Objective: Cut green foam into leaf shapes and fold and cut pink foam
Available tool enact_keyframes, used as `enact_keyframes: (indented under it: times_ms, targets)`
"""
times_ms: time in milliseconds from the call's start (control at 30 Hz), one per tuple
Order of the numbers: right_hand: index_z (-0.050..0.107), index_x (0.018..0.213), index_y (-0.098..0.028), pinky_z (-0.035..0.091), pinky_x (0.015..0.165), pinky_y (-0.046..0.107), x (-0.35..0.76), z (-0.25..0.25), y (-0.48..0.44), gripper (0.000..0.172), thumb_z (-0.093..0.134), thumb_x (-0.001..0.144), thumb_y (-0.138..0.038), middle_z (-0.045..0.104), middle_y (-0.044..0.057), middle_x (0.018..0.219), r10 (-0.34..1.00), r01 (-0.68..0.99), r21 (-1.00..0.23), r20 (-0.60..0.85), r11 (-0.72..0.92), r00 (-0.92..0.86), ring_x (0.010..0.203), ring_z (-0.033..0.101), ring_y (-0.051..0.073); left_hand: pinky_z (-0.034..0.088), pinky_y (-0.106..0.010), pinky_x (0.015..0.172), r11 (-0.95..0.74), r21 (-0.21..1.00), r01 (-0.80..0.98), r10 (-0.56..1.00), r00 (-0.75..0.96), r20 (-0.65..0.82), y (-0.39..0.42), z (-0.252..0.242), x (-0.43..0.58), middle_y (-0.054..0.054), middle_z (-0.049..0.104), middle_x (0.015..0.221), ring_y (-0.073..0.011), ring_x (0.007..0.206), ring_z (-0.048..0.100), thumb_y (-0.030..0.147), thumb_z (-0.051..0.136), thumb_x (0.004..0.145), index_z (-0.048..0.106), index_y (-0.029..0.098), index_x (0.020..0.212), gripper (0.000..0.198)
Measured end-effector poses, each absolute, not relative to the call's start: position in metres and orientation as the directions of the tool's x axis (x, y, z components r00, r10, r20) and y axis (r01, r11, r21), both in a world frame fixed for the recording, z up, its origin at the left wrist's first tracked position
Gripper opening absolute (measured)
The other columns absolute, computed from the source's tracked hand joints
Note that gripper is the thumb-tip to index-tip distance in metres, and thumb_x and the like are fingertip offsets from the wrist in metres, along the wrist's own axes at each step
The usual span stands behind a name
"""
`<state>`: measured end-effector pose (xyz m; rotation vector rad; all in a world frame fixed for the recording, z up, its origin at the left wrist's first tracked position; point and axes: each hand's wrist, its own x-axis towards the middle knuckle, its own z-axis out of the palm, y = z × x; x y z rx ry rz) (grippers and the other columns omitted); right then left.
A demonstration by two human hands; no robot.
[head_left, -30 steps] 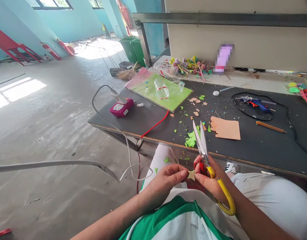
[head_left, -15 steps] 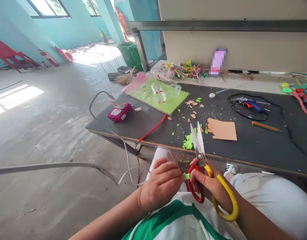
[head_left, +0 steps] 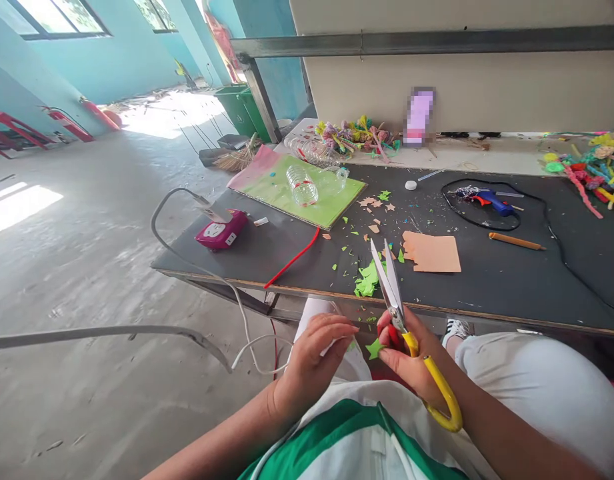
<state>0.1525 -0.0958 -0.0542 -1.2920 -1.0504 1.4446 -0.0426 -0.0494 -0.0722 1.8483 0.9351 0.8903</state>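
My right hand (head_left: 411,363) grips a pair of scissors (head_left: 397,313) with one yellow and one red handle, the blades pointing up and slightly parted. Its thumb and fingers also pinch a small green paper star (head_left: 375,349). Just left of the star, my left hand (head_left: 314,357) has loosely bent fingers, thumb apart, with nothing visibly held. Beyond the blades, a pile of green paper pieces (head_left: 367,279) lies at the table's front edge. A torn-edged peach paper sheet (head_left: 433,252) lies to the right, and small peach stars (head_left: 371,201) lie farther back.
On the dark table (head_left: 517,280) are a blue glue gun (head_left: 499,203) with a black cord, a brown stick-like tool (head_left: 517,241), a clear plastic bottle (head_left: 301,185) on a green sheet, and a magenta power socket (head_left: 221,230). A grey cable (head_left: 157,330) crosses at left.
My left hand has come away from the green star, its fingers loosening. The star now sits in my right hand's pinch, and the scissors have turned slightly. The view has shifted a little.
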Motion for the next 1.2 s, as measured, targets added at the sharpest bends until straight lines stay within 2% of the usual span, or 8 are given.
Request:
enact_keyframes:
  times_ms: [67, 133, 267, 433, 667, 933, 1100, 1200]
  targets:
    - [0.053, 0.091, -0.027, 0.042, 0.052, 0.023, 0.154, -0.054, -0.097, 0.030, 0.066, 0.067, -0.017, 0.054, -0.008, 0.066, 0.983, 0.000, -0.983, -0.183, -0.183, -0.009, 0.054, 0.049, 0.011, 0.047, -0.032, 0.080, -0.011, 0.987, 0.163, 0.906, 0.420, -0.060, -0.053, -0.074, -0.038, -0.009, 0.071, 0.088, -0.0198, 0.083, 0.063, 0.035, 0.056, 0.087, 0.070, 0.019, 0.091, 0.023]
    - [0.052, 0.093, -0.028, 0.041, 0.051, 0.024, 0.153, -0.054, -0.097, 0.030, 0.064, 0.067, -0.018, 0.053, -0.008, 0.065, 0.985, 0.038, -0.984, -0.174, -0.174, -0.006, 0.053, 0.047, 0.011, 0.048, -0.030, 0.074, 0.276, 0.959, 0.067, 0.832, 0.483, -0.274, -0.057, -0.072, -0.033, -0.007, 0.069, 0.081, -0.0183, 0.076, 0.061, 0.042, 0.055, 0.087, 0.070, 0.017, 0.087, 0.029]
    - [0.053, 0.093, -0.026, 0.041, 0.054, 0.025, 0.148, -0.056, -0.098, 0.030, 0.064, 0.066, -0.021, 0.055, -0.006, 0.066, 0.979, 0.099, -0.974, -0.204, -0.204, 0.013, 0.055, 0.049, 0.012, 0.045, -0.027, 0.072, 0.476, 0.877, -0.061, 0.742, 0.564, -0.363, -0.061, -0.068, -0.026, -0.003, 0.067, 0.074, -0.0155, 0.072, 0.059, 0.041, 0.066, 0.079, 0.068, 0.016, 0.082, 0.026]
    - [0.053, 0.095, -0.025, 0.043, 0.054, 0.024, 0.147, -0.055, -0.096, 0.030, 0.066, 0.068, -0.025, 0.056, -0.007, 0.066, 0.969, 0.046, -0.968, -0.247, -0.246, -0.013, 0.054, 0.051, 0.011, 0.040, -0.023, 0.064, 0.509, 0.859, -0.048, 0.744, 0.527, -0.411, -0.059, -0.071, -0.020, -0.001, 0.066, 0.063, -0.0121, 0.062, 0.055, 0.032, 0.075, 0.070, 0.064, 0.014, 0.069, 0.021]
    - [0.045, 0.105, -0.028, 0.042, 0.039, 0.022, 0.157, -0.049, -0.093, 0.035, 0.057, 0.082, -0.052, 0.059, -0.005, 0.073, 0.942, -0.053, -0.941, -0.334, -0.335, -0.021, 0.048, 0.054, 0.012, 0.040, -0.024, 0.065, 0.540, 0.827, -0.156, 0.766, 0.498, -0.406, -0.058, -0.076, -0.019, -0.001, 0.065, 0.061, -0.0120, 0.060, 0.055, 0.031, 0.074, 0.070, 0.063, 0.015, 0.067, 0.020]
    - [0.053, 0.094, -0.025, 0.041, 0.053, 0.022, 0.152, -0.063, -0.091, 0.031, 0.064, 0.067, -0.016, 0.054, -0.007, 0.067, 0.985, -0.016, -0.987, -0.162, -0.161, 0.056, 0.056, 0.051, 0.010, 0.037, -0.023, 0.058, 0.479, 0.876, -0.048, 0.777, 0.487, -0.398, -0.053, -0.065, -0.007, -0.001, 0.064, 0.056, -0.0108, 0.054, 0.052, 0.035, 0.078, 0.063, 0.060, 0.014, 0.062, 0.028]
    - [0.052, 0.094, -0.025, 0.042, 0.056, 0.026, 0.155, -0.056, -0.091, 0.029, 0.061, 0.069, -0.016, 0.054, -0.006, 0.066, 0.985, 0.186, -0.979, -0.051, -0.082, 0.167, 0.056, 0.052, 0.012, 0.033, -0.023, 0.053, 0.423, 0.906, -0.018, 0.789, 0.499, -0.358, -0.046, -0.052, 0.004, 0.000, 0.061, 0.052, -0.0102, 0.050, 0.048, 0.038, 0.078, 0.059, 0.057, 0.015, 0.061, 0.031]
    - [0.053, 0.095, -0.025, 0.041, 0.054, 0.025, 0.164, -0.048, -0.088, 0.028, 0.062, 0.069, -0.020, 0.054, -0.006, 0.064, 0.969, 0.176, -0.983, 0.001, -0.044, 0.249, 0.053, 0.050, 0.011, 0.031, -0.022, 0.050, 0.374, 0.928, 0.001, 0.802, 0.501, -0.324, -0.040, -0.036, 0.010, -0.001, 0.061, 0.051, -0.0091, 0.049, 0.046, 0.036, 0.076, 0.060, 0.057, 0.014, 0.059, 0.029]
